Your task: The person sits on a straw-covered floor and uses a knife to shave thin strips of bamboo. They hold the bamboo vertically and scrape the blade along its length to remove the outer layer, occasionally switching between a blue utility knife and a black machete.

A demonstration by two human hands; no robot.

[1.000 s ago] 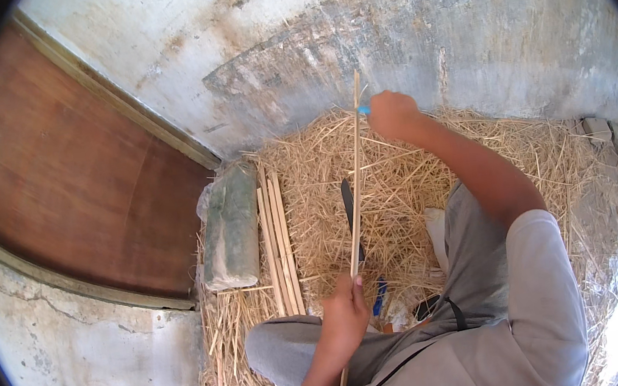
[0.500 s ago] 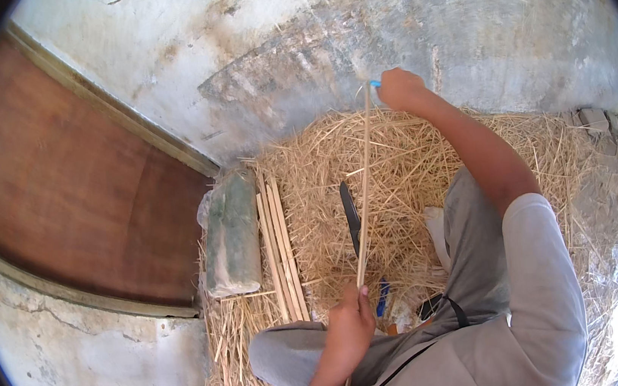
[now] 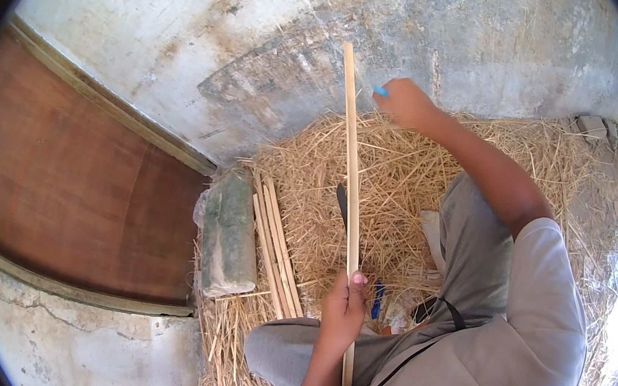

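Observation:
My left hand (image 3: pixel 344 312) is closed around a long, pale bamboo strip (image 3: pixel 351 146), thumb pressed along it. The strip stands up steeply in front of me, its lower end running down past my forearm. Out to the right of the strip's upper part, my right hand (image 3: pixel 407 102) grips a small tool with a blue handle (image 3: pixel 380 91). Its working end is blurred, so its kind is unclear. That hand is apart from the strip. Partly behind the strip, a dark-bladed knife (image 3: pixel 342 204) lies on the shavings.
Pale shavings (image 3: pixel 392 183) cover the floor around my crossed legs. Several cut strips (image 3: pixel 275 242) lie at left beside a wrapped greenish bundle (image 3: pixel 226 233). A small blue object (image 3: pixel 377 299) rests near my lap. A wall (image 3: pixel 459 38) rises ahead, with a brown door (image 3: pixel 86 173) at left.
The strip has turned to show a broader face, and its upper end has moved up and left. My right hand has come slightly down, away from the strip's end.

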